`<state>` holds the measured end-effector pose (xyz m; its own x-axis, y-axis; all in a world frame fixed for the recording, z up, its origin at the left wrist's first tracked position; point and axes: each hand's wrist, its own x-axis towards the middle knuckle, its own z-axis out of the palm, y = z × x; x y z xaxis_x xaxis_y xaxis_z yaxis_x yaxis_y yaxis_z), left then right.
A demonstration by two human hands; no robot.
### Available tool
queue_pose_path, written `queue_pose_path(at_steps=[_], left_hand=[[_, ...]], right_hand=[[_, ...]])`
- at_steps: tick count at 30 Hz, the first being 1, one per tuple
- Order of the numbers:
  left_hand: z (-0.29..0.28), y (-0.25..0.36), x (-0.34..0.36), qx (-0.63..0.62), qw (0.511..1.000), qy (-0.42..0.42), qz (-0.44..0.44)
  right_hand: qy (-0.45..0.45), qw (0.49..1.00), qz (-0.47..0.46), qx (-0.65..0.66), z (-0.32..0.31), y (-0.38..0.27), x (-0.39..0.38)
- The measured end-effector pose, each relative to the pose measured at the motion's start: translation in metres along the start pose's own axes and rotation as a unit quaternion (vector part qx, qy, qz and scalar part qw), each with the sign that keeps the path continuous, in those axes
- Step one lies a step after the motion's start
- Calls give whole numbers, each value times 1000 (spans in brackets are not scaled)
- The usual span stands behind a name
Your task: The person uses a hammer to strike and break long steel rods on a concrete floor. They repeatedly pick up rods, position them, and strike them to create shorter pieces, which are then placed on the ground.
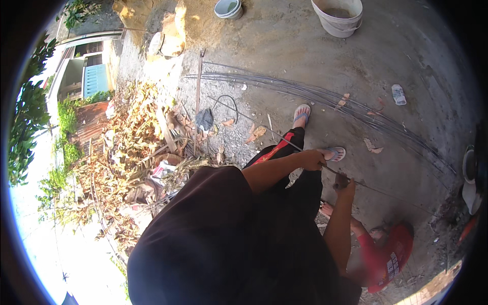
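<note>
A long thin metal rod (284,141) runs slantwise across the view, from the upper left to the lower right. My left hand (310,159) is closed around it near its middle. Just to the right, my right hand (346,186) is closed at the same rod, with a small dark brown piece (340,180) in its fingers; what that piece is I cannot make out. A bundle of similar metal rods (310,92) lies on the ground beyond my sandalled feet.
A person in a red shirt (391,256) is low down at the right, close to my right arm. Two buckets, one small (229,14) and one large (339,28), stand at the far side. A crumpled plastic container (399,94) lies right. Dry leaves (127,168) heap up left.
</note>
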<state>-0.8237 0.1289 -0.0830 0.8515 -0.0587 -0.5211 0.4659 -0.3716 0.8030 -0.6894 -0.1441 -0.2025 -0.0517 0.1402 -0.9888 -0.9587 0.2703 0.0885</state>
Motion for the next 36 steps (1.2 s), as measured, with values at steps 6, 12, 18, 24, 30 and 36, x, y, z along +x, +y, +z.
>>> queue_pose_path(at_steps=[6,12,18,24,30,36], left_hand=[[-20,-90,-66,190,968,23,-160],[-64,-155,-75,105,988,-49,-103],[-102,-128,-77,100,993,1,-57],[-131,-186,-66,134,990,-25,-25],[-135,-224,-60,114,990,33,-81],[-188,-203,-20,202,960,-105,-165]], right_hand=[[157,987,-29,-19,22,3,-10],[182,964,-140,-134,-6,-12,34],[297,857,-83,-414,44,-27,-16],[259,893,-194,-312,71,6,7],[346,908,-218,-96,100,17,92],[422,880,-216,37,195,22,118]])
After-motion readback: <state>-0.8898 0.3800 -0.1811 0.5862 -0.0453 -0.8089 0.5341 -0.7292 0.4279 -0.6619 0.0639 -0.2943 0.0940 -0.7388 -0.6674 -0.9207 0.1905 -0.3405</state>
